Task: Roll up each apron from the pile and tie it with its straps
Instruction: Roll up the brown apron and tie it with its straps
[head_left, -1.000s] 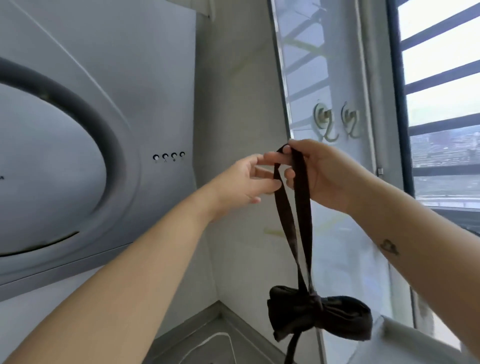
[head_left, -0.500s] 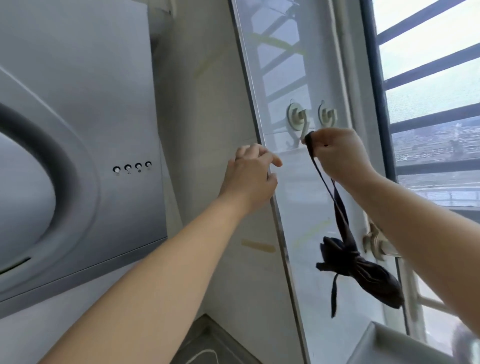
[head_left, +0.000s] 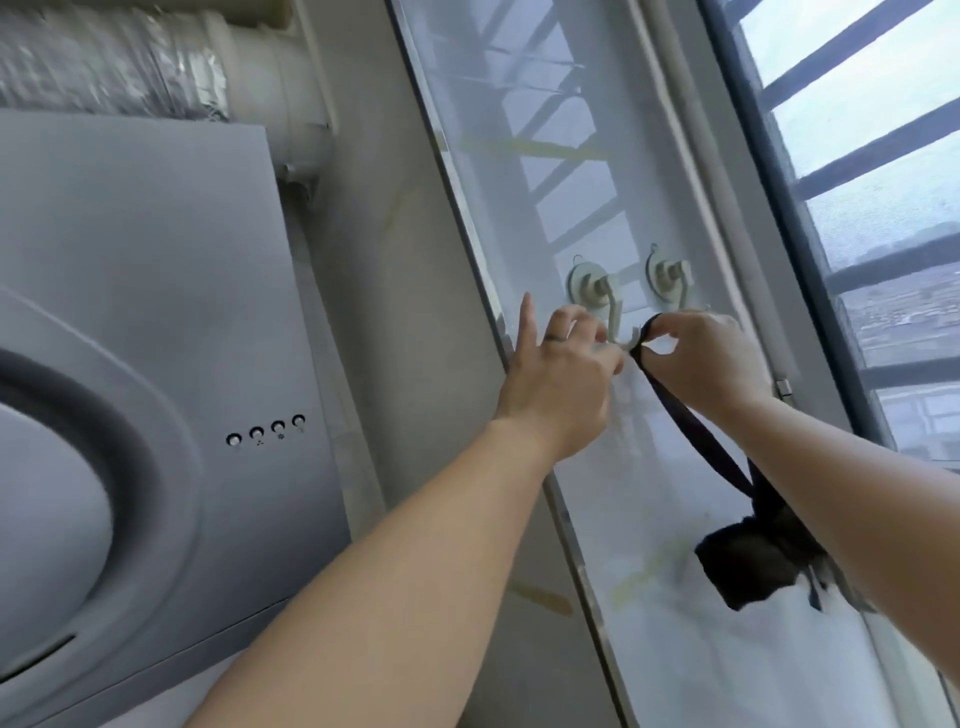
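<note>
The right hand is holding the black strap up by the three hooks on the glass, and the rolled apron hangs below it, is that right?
Not quite: the head view shows two hooks on the glass, not three. The rest stands: the right hand pinches the black strap up by them, and the rolled apron hangs below it.

A right hand (head_left: 711, 364) pinches a black strap (head_left: 691, 421) at a suction hook (head_left: 608, 306), left hand (head_left: 561, 379) just beside; the rolled apron (head_left: 748, 566) dangles below.
</note>
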